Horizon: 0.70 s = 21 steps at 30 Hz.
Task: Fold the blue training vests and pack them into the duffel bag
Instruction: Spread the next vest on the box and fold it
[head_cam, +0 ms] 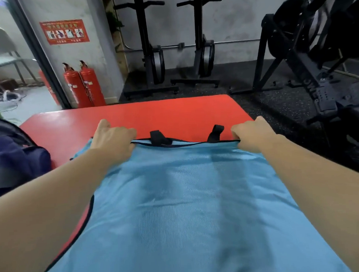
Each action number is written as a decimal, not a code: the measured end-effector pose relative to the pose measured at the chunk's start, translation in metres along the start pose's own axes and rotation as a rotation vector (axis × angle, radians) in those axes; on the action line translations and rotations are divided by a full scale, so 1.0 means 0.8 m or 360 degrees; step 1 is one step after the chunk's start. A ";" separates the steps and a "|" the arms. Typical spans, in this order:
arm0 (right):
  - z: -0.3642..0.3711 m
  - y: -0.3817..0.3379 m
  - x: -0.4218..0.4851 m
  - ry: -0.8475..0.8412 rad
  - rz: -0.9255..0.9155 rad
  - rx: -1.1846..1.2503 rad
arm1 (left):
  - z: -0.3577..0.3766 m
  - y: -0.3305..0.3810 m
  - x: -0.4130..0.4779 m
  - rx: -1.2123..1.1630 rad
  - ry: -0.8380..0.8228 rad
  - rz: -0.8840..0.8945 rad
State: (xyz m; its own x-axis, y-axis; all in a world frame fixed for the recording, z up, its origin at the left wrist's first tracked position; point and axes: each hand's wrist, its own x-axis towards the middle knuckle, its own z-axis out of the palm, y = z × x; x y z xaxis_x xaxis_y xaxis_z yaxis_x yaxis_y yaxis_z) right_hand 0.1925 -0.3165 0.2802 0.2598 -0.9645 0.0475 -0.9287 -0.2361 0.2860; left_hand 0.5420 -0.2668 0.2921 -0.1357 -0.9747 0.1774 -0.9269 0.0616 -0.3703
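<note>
Holding the blue training vest by its far black-trimmed edge, cloth spread flat on the red worktop and running from the fingers back toward the body. On the left hand, fingers curled tight, pinching the edge near its left end. On the right hand, fingers curled the same way, pinching the right end. Between the two sets of fingers, just beyond the edge, two black strap loops sticking up. Judged step: first fold, far edge brought to near edge. To do it well: keep the edge taut between the fingers, lift both ends level, draw straight back so as to stack the side edges. Tuck the loops inside rather than leaving them trailing. Smooth the shallow creases behind the fingers before pressing the fold. Slippery mesh by the look, so expect sliding on the worktop; let go only after matching edge to edge. Well left of the left fingers: dark navy duffel bag, seemingly unzipped on top; cannot tell whether on the worktop or beside it. Inside, a dark blue bulk and a small pink fleck; cannot tell whether holding any folded vest. Far beyond the fingers, on the floor: two red fire extinguishers and black gym machines.
</note>
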 end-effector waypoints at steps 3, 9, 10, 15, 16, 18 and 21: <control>-0.010 -0.001 -0.047 0.0078 0.0011 -0.0076 | -0.027 0.010 -0.046 0.0027 0.0100 0.0028; 0.002 -0.012 -0.175 -0.0102 -0.0007 -0.0222 | -0.022 0.053 -0.177 0.0059 0.0156 0.0252; 0.006 -0.013 -0.190 -0.0110 0.0002 -0.0240 | -0.018 0.060 -0.195 0.0107 0.0039 0.0262; 0.003 -0.014 -0.227 -0.0077 0.0098 -0.0261 | -0.019 0.063 -0.224 0.0219 -0.0078 0.0180; -0.001 -0.013 -0.232 -0.0072 0.0110 -0.0238 | -0.025 0.061 -0.226 0.0218 -0.0039 0.0185; -0.012 -0.010 -0.242 -0.0037 0.0142 -0.0168 | -0.043 0.054 -0.234 0.0234 0.0092 0.0179; -0.018 -0.009 -0.268 -0.0019 0.0226 -0.0080 | -0.053 0.046 -0.262 0.0253 0.0129 0.0159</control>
State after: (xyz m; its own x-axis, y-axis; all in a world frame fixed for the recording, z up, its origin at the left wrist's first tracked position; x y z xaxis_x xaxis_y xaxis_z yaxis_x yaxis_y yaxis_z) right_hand 0.1470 -0.1067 0.2818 0.1231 -0.9892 0.0794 -0.9413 -0.0911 0.3250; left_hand 0.5212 -0.0509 0.2796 -0.2580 -0.9446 0.2029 -0.8413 0.1164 -0.5278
